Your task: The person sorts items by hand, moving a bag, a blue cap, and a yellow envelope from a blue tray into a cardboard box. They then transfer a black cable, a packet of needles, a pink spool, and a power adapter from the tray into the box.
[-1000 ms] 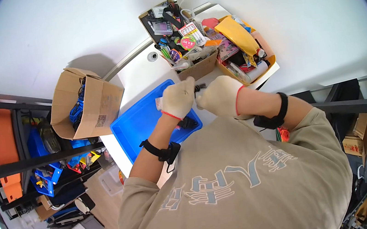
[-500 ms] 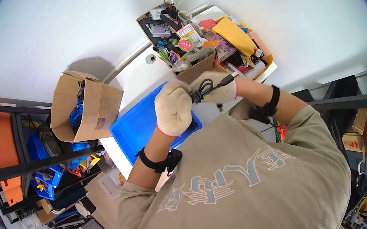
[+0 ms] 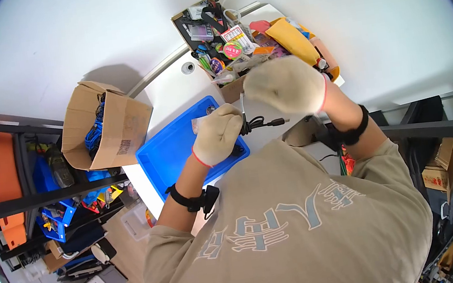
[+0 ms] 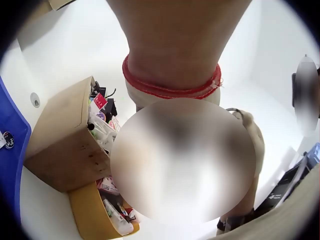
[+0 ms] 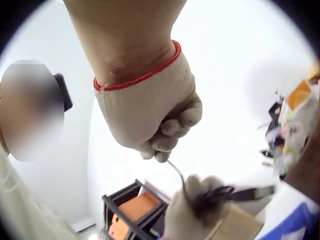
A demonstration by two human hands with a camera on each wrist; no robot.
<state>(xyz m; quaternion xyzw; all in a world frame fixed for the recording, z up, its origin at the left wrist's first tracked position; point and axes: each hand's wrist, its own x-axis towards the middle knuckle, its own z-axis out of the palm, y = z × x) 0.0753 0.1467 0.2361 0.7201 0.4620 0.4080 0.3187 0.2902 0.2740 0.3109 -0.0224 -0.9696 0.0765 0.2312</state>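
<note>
A black cable [image 3: 258, 124], looped into a small bundle with a plug at one end, sticks out from my gloved left hand [image 3: 217, 135]. That hand grips the bundle over the right side of the blue tray [image 3: 168, 157]. Higher and to the right is my gloved right hand [image 3: 288, 86], near the front of the packed boxes. In the right wrist view its curled fingers [image 5: 162, 143] pinch a thin strand of the cable [image 5: 179, 174], which runs down to the bundle at the left hand. A blurred patch covers most of the left wrist view.
A cardboard box [image 3: 134, 123] with blue cables stands left of the tray. Behind the hands are a cardboard box [image 3: 234, 91] of mixed goods and a yellow bin [image 3: 336, 72]. Black shelving [image 3: 29, 206] stands at far left, and a dark rail [image 3: 437, 130] at right.
From close beside the left hand, my right hand has moved up and to the right, drawing out a cable strand. The bundle and plug, mostly hidden a second ago, now show beside the left hand.
</note>
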